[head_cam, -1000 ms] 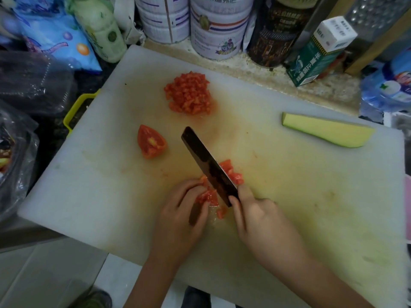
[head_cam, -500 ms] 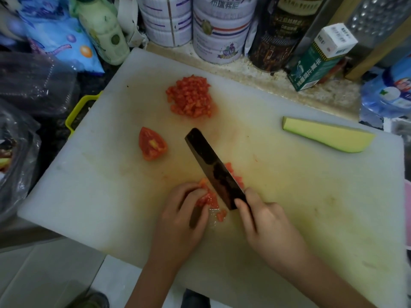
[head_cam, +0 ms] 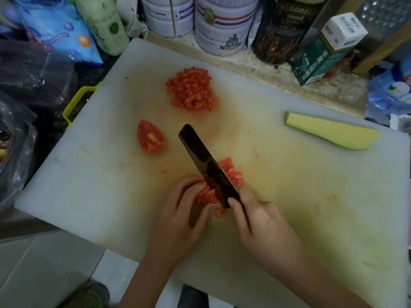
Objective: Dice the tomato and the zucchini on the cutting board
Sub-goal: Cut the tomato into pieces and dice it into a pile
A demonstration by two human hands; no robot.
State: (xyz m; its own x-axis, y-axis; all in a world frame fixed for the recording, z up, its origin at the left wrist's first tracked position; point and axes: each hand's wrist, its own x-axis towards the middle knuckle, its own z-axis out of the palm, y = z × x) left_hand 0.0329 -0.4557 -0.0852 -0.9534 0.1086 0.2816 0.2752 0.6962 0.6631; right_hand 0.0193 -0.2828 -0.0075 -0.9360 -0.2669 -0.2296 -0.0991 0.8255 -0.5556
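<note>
A white cutting board (head_cam: 89,174) lies on the speckled counter (head_cam: 255,63), stained yellow and orange across its middle. Near the front edge, the person's left hand (head_cam: 178,218) rests on the board with its fingers (head_cam: 189,192) curled down over a piece of tomato (head_cam: 205,195), pinning it in place. The right hand (head_cam: 262,227) is clenched around the handle of a dark-bladed knife (head_cam: 204,165), with thumb and forefinger pinching the base of the blade. The blade angles away toward the far left and sits across the tomato, just beside the left fingertips. A few cut cubes (head_cam: 231,172) lie against the right side of the blade.

To the far left of the knife tip, a tomato wedge (head_cam: 151,138) sits cut side up, apart from everything else. Beyond it, toward the far edge, is a heap of diced tomato (head_cam: 191,92). A long piece of zucchini (head_cam: 329,132), pale flesh upward, lies at the right side of the board, well apart from the hands.

Along the far edge of the counter stand two white tins (head_cam: 222,25), a dark tin (head_cam: 282,30), a green carton (head_cam: 322,52) and a pale green bottle (head_cam: 104,23). Clear plastic bags (head_cam: 33,74) crowd the left side.
</note>
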